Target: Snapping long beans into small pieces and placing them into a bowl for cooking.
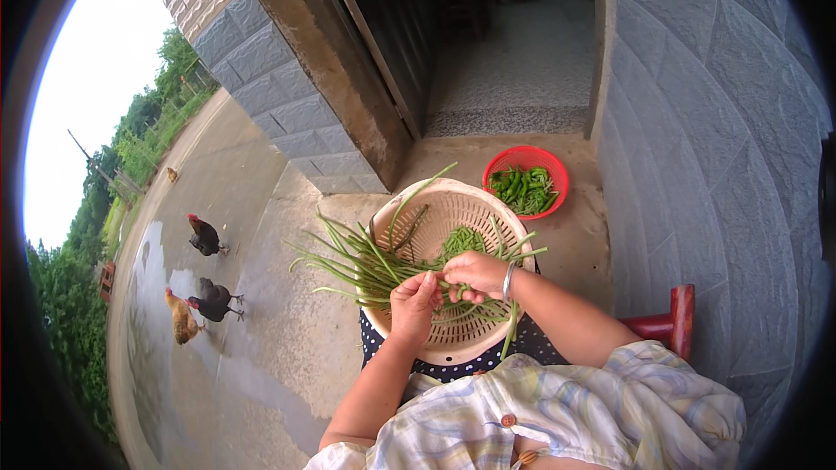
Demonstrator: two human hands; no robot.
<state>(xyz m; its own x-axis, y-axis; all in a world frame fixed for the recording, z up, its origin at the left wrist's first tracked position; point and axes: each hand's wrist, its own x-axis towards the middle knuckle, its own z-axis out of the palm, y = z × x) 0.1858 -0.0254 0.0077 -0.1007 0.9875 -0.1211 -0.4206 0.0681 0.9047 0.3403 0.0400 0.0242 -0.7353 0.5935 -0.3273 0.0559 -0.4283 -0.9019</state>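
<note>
A round pale plastic basket (418, 205) with slotted sides rests on my lap. Long green yardlong beans (353, 254) lie across it, many sticking out over its left rim. A heap of short bean pieces (462, 241) sits inside, just above my hands. My left hand (415, 303) pinches a green bean between thumb and fingers over the basket. Close beside it, nearly touching, my right hand (475, 276), with a silver bangle at the wrist, holds beans too. Part of what lies between my fingers is hidden.
A red plastic basket (560, 173) of green peppers (522, 188) stands on the concrete floor beyond, near an open doorway. A grey stone-tiled wall (705, 176) rises at right, with a red wooden chair part (681, 323) beside me. Several chickens, including a black one (206, 236), stand on the wet concrete at left.
</note>
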